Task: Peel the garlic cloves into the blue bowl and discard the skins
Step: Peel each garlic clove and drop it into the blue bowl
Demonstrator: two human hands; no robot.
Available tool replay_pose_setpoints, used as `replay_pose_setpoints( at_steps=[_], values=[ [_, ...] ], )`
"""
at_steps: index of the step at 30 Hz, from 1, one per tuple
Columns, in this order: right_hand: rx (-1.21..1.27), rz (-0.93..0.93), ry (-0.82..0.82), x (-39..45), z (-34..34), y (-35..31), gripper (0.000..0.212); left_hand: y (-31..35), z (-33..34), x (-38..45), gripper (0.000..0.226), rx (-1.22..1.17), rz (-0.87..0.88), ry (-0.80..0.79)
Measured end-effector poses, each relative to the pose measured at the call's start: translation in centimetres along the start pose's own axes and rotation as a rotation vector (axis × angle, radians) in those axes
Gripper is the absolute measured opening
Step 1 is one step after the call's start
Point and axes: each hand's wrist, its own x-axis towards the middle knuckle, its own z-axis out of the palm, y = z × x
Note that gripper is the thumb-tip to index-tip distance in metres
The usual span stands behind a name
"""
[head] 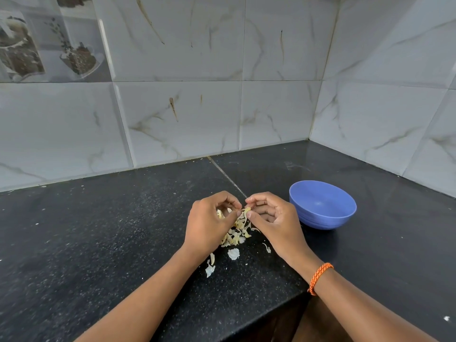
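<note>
At right of centre the blue bowl [322,204] looks empty. Our left hand [209,223] and right hand [274,218] pinch one garlic clove [246,210]; its axis is unclear.

On a corner counter [123,230], two hands meet just above a heap of garlic skins [235,233]. The left hand [209,225] and right hand [274,218] pinch a clove [246,210] between them. A bowl [322,206] stands just right of the right hand, tiled walls [185,107] behind and to the right.
</note>
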Motion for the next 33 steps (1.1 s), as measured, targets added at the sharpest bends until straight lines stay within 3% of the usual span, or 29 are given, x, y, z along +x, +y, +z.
replay_pose_setpoints(
  at_steps=[11,21,33],
  values=[
    [-0.023,-0.056,0.026,0.06,-0.04,0.17,0.039,-0.45,-0.44,0.17,0.032,0.075,-0.019,0.052],
    [-0.037,-0.026,0.064,0.03,0.01,0.33,0.008,0.04,-0.27,0.28,0.007,-0.023,-0.027,-0.027],
    [-0.023,-0.016,0.024,0.13,0.0,0.79,0.015,0.03,-0.38,0.3,0.003,-0.166,-0.077,-0.064]
  ],
)
